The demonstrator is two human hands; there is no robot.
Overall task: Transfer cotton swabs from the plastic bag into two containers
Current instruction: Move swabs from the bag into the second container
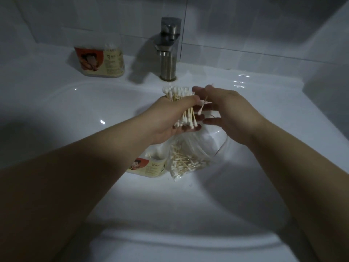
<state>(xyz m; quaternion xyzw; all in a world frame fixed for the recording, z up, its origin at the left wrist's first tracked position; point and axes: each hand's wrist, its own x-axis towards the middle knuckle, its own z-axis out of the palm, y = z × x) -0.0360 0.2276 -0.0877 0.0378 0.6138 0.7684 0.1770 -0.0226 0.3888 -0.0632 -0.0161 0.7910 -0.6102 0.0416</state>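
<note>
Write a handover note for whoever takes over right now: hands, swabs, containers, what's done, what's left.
Left hand grips a bundle of swabs above the sink.
Right hand is beside it with fingers spread. One swab is at its fingers; I cannot tell if it is pinched.
Bag lies in the basin with many swabs inside.
Back container, by the tap, has swabs in it. Near container sits beside the bag; how full it is can't be seen.
Left: put the bundle in a container, then empty the bag.

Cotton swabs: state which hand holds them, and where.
The left hand grips the swab bundle round the sticks' middle. Whether the right hand holds the loose swab is unclear.
</note>
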